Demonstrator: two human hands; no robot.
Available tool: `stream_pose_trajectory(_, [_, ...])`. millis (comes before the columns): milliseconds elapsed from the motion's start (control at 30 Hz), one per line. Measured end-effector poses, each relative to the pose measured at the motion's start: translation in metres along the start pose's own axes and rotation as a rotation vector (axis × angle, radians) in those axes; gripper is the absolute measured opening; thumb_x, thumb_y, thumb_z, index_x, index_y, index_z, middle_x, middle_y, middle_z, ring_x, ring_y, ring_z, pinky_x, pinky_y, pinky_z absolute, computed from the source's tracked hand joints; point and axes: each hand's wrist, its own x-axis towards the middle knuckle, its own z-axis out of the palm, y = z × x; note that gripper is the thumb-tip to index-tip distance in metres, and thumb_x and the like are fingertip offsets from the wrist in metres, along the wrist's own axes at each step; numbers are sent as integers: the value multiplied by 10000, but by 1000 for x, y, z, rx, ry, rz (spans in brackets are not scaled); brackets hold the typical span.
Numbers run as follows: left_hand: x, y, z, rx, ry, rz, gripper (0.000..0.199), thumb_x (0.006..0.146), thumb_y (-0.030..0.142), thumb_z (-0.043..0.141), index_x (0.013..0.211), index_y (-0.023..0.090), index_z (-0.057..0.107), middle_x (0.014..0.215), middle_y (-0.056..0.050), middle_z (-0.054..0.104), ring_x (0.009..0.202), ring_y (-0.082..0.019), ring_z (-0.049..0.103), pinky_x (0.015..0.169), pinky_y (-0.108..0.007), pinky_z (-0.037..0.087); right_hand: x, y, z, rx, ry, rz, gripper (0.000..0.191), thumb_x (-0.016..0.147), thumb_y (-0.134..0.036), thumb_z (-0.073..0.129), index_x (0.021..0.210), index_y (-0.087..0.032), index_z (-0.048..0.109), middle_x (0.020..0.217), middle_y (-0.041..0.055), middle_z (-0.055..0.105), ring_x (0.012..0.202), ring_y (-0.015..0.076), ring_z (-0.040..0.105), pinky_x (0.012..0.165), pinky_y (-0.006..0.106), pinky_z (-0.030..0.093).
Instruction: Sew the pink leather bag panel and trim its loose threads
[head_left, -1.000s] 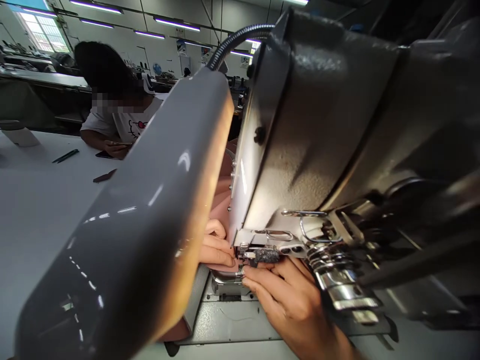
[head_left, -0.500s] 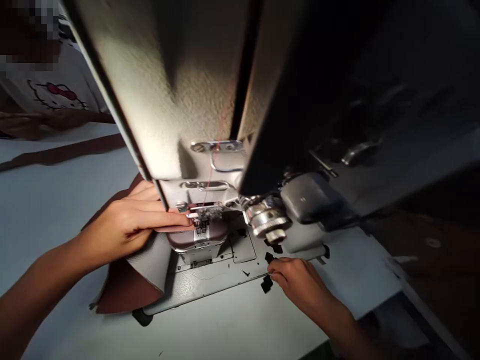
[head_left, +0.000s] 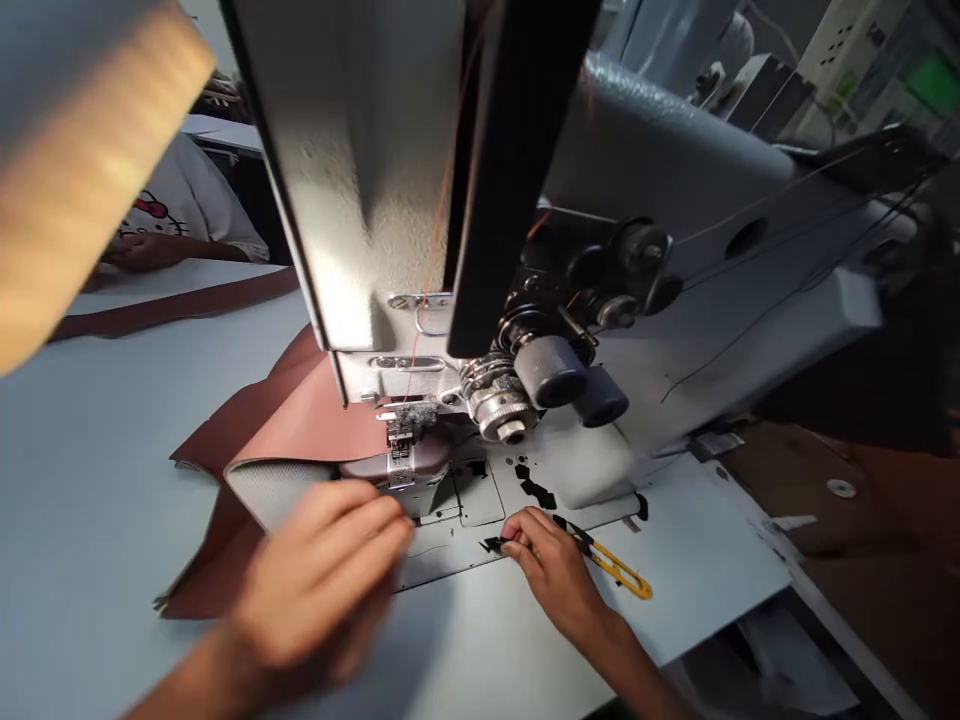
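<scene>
A pale counter point(head_left: 90, 420) stretches across a workshop lit warmly by a lamp point(head_left: 82, 150) at upper left. Behind it sits a person in a white shirt point(head_left: 180, 205); brown flooring point(head_left: 862, 470) shows at right.

The left hand point(head_left: 322, 575) sits low in the frame, left of centre, blurred, back upward, its fingers point(head_left: 382, 520) loosely curled and pointing up and right; its forearm runs off the bottom edge. The right hand point(head_left: 551, 565) lies lower centre, palm down, fingers point(head_left: 517, 530) pinched together toward the left, forearm leaving at the lower right.
</scene>
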Motion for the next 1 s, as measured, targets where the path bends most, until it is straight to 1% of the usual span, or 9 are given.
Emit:
stream_pose_trajectory(33, [-12,12,14,-115,-89,-52,262,813,63,601,1054,157,645,940,-50,697,882,-175,598,819,-267,490,-1,-8,4,76,5,5,84,839,-145,446,820,-175,522,821,30,550,764,163,504,738,307,377])
stream_pose_trajectory(100, [-27,29,42,-403,-234,-380,303,811,182,654,1110,165,611,949,-59,676,742,-143,581,674,-219,487,-1,-23,10,243,-23,19,72,838,-240,477,832,-184,522,786,11,550,729,146,517,711,286,398])
stream_pose_trajectory(167, [-33,33,62,-598,-298,-665,126,823,248,621,916,164,637,817,-38,644,650,-124,555,605,-208,466,0,-33,16,419,-88,42,151,830,-335,502,838,-185,515,770,-2,548,684,124,533,658,257,416])
stream_pose_trajectory(333, [-34,25,73,-819,-350,-946,205,815,332,542,717,154,515,585,-9,570,451,-109,500,402,-188,413,7,-43,22,706,-226,110,365,765,-482,612,897,-149,542,692,-10,552,603,99,556,582,223,429])
stream_pose_trajectory(533, [-34,23,60,-770,-244,-970,208,757,332,630,835,139,633,654,-11,576,577,-101,482,539,-178,382,11,-45,30,786,-259,172,441,738,-575,643,753,-145,546,595,23,605,422,88,514,446,212,386])
stream_pose_trajectory(667, [-32,20,57,-771,-213,-961,241,742,364,666,685,131,681,630,-27,562,593,-104,470,550,-183,349,12,-42,33,782,-255,173,464,771,-596,610,661,-157,505,490,-3,556,315,58,399,363,192,280])
stream_pose_trajectory(833, [-32,18,57,-928,-226,-1055,475,763,594,621,689,130,553,513,36,415,441,-69,373,423,-159,289,10,-51,27,617,37,-18,358,607,-346,815,850,-157,633,664,-23,612,544,72,540,557,174,439])
stream_pose_trajectory(933, [-31,20,56,-973,-218,-1080,514,757,635,623,693,136,511,521,49,376,449,-61,370,428,-148,303,10,-61,24,420,205,-250,102,715,-249,711,719,-170,647,619,-19,608,545,89,540,543,177,445])
stream_pose_trajectory(1000, [-30,21,55,-981,-209,-1085,518,757,642,622,714,139,509,531,54,364,455,-58,364,430,-143,310,11,-64,25,378,245,-284,125,787,-224,634,672,-177,648,611,-15,605,558,92,527,537,176,430])
